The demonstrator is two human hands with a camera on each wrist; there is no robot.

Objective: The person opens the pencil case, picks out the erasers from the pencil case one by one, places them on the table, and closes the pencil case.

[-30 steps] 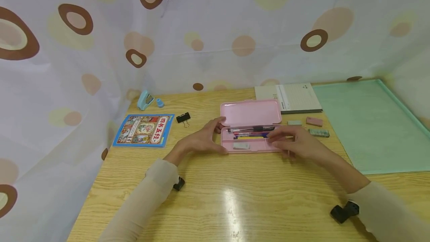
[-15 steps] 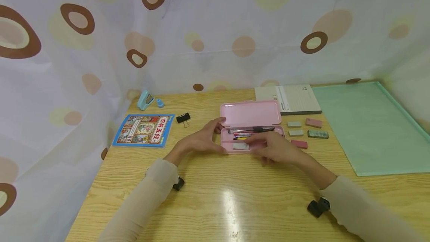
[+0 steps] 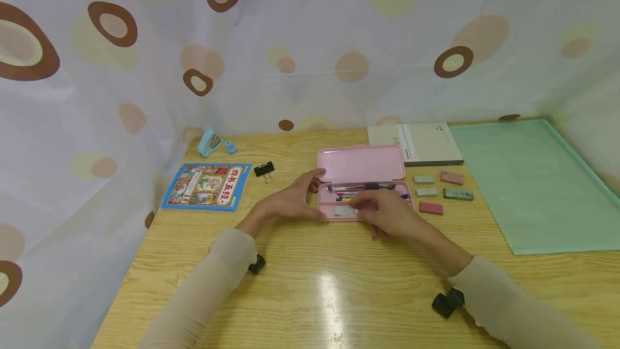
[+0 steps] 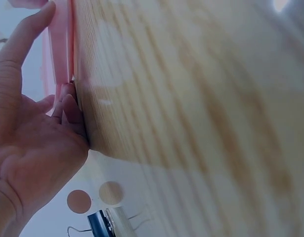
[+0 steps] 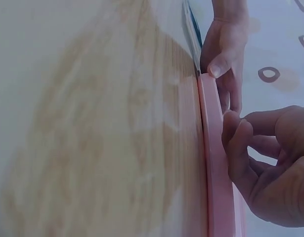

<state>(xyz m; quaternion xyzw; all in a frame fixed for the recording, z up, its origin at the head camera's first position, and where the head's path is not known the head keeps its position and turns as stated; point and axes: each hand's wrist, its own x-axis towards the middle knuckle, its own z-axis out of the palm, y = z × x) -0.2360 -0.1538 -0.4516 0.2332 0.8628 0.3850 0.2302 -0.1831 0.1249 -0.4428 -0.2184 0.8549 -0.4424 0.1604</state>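
Observation:
A pink pencil case point(image 3: 361, 163) lies with its lid back in the head view. My left hand point(image 3: 290, 198) holds its left end, thumb at the front corner and fingers by the hinge side. In its front compartment lies a white eraser point(image 3: 345, 211). The thumb and fingertips of my right hand point(image 3: 393, 213) pinch the eraser's right end; the contact is partly hidden. Pens point(image 3: 360, 187) fill the rear compartment, partly covered by that hand. In the right wrist view, curled right fingers point(image 5: 238, 140) reach over the case's front wall point(image 5: 215, 148).
Right of the case lie a red eraser point(image 3: 431, 208), a marbled green eraser point(image 3: 458, 194) and several smaller ones. Behind is a notebook point(image 3: 431, 144); a green mat point(image 3: 537, 187) lies far right. Leftward are a binder clip point(image 3: 263, 169), booklet point(image 3: 207, 186) and blue stapler point(image 3: 209, 144).
My right hand has moved left from the case's right end to the white eraser, uncovering the red eraser and a pale one on the table. The left hand stays in place.

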